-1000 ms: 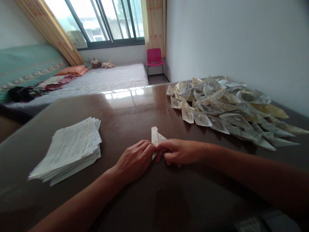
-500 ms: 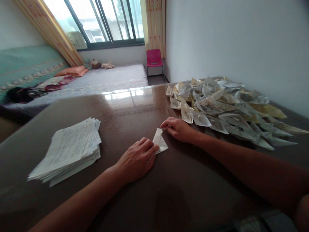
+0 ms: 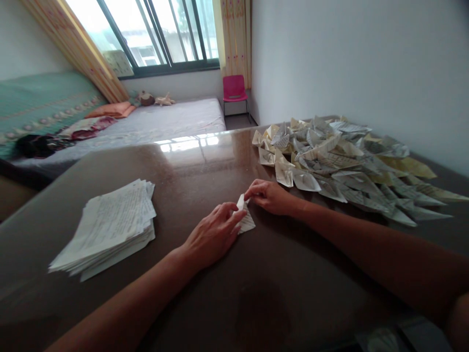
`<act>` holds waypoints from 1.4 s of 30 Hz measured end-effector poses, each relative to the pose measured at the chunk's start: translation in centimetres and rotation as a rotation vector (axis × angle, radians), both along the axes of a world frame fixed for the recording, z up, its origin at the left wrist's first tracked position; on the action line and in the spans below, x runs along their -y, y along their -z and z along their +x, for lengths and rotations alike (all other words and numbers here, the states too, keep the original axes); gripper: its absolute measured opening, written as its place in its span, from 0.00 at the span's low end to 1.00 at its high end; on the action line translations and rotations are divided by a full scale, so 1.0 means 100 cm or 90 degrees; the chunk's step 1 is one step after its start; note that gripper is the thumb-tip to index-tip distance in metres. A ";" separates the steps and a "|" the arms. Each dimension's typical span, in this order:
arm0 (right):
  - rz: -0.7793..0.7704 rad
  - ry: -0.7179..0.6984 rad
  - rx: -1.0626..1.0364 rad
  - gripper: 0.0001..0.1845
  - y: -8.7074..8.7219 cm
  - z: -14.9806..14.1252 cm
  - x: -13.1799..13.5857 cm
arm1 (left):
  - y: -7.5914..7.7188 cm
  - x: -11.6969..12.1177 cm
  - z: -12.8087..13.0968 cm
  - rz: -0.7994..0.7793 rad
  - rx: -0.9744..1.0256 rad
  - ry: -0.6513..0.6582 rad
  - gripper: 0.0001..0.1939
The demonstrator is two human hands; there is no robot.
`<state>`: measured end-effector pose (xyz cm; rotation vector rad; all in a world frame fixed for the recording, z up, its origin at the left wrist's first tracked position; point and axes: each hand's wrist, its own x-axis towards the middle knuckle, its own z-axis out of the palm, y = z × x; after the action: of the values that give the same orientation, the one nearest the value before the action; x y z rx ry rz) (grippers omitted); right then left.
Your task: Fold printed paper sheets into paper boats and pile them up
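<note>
Together, two hands [image 3: 215, 231] [image 3: 269, 196] at one paper [image 3: 248, 223]

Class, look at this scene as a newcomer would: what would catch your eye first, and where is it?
Probably the big heap of folded papers on the right of the brown table, near the wall. Next, the bright pink chair beyond the table, beside the bed. Then the left hand and right hand, both at a small folded paper.
</note>
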<state>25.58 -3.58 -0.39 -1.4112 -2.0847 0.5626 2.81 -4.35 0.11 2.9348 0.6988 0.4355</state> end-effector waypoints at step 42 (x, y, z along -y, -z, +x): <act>0.114 -0.077 0.058 0.06 0.000 -0.004 0.011 | 0.001 0.002 0.001 0.036 -0.015 -0.019 0.20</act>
<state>25.19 -4.68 -0.40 -1.2364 -2.2431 0.3544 2.93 -4.55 -0.03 2.9903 0.7469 0.4306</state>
